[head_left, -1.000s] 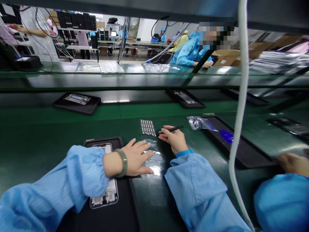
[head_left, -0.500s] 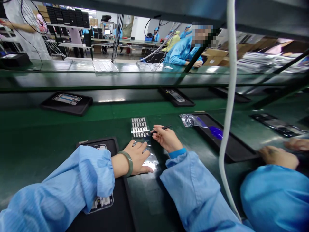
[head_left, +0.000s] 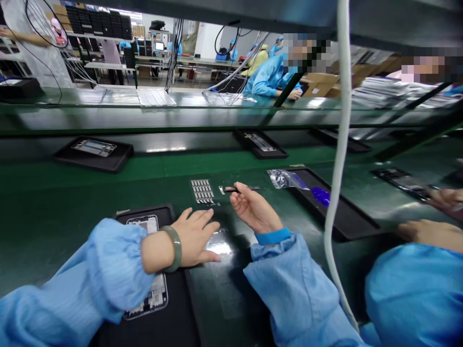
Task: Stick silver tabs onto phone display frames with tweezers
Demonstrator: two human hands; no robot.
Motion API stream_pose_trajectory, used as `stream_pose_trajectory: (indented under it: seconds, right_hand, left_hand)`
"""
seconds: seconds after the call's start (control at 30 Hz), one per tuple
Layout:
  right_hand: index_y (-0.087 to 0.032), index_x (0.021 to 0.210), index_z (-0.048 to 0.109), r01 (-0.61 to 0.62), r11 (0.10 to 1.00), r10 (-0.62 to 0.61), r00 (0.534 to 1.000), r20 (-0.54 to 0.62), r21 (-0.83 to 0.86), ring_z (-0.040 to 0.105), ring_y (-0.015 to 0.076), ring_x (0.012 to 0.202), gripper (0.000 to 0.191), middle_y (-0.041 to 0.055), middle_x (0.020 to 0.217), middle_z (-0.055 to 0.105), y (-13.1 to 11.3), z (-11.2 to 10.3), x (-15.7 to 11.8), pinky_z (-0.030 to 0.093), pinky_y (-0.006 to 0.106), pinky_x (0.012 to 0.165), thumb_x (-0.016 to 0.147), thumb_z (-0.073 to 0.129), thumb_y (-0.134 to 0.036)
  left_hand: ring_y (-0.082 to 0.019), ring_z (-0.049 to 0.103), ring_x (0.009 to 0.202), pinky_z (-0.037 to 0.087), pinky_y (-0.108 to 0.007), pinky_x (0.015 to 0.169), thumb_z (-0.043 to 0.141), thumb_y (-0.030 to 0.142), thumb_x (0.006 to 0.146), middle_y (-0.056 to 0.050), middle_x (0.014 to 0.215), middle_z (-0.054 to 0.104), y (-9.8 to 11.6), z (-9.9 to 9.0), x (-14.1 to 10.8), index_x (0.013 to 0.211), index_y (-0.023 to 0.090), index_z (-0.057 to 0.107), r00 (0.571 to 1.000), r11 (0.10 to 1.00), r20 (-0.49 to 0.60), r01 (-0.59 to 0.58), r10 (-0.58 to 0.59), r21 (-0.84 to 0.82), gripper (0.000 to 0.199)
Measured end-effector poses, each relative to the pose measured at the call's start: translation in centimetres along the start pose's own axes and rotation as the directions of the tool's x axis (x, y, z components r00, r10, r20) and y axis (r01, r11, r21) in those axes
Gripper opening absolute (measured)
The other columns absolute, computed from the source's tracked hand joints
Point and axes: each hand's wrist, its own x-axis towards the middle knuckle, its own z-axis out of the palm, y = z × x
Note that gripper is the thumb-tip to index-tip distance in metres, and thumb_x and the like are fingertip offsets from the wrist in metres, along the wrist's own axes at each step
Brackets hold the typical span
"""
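Two hands | left hand (head_left: 193, 237) open, just beside phone frame (head_left: 142, 224) | right hand (head_left: 255, 208) pinching black tweezers (head_left: 242, 189) | risk: a slip scatters small metal parts (head_left: 201, 191)

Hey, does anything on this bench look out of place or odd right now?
One small thing: a tiny silver piece lies loose on the green belt, apart from the neat rows on the parts sheet. It sits alone, close to the tip of the tweezers in the right hand.
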Motion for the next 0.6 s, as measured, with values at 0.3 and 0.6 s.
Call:
stream_pose_trajectory:
  seconds: [0.3,0.6]
  right_hand:
    - [-0.020,0.084,0.058,-0.025,0.999,0.016,0.969,0.246,0.030,0.067,0.0113,0.080,0.025,-0.0007,0.082,0.068,2.2,3.9,-2.9,0.056,0.017,0.072,0.069,0.077,-0.024]
    - [-0.020,0.082,0.047,-0.114,0.991,0.134,0.925,0.357,-0.076,0.069,0.0160,0.069,0.044,-0.0010,0.072,0.067,5.9,8.7,-6.7,0.057,0.022,0.060,0.060,0.084,-0.029]
  left_hand:
    - [-0.031,0.030,0.136,0.023,-0.053,0.110,0.046,0.062,0.085,-0.012,0.149,0.029,-7.3,-1.0,-13.6,0.139,0.022,0.033,0.937,0.940,-0.094,0.341,-0.336,0.035,0.068]
    - [-0.031,0.033,0.132,0.038,-0.051,0.105,0.056,0.051,0.084,-0.015,0.142,0.035,-6.8,1.3,-16.5,0.130,0.019,0.037,0.906,0.932,-0.232,0.321,-0.355,-0.171,0.059]
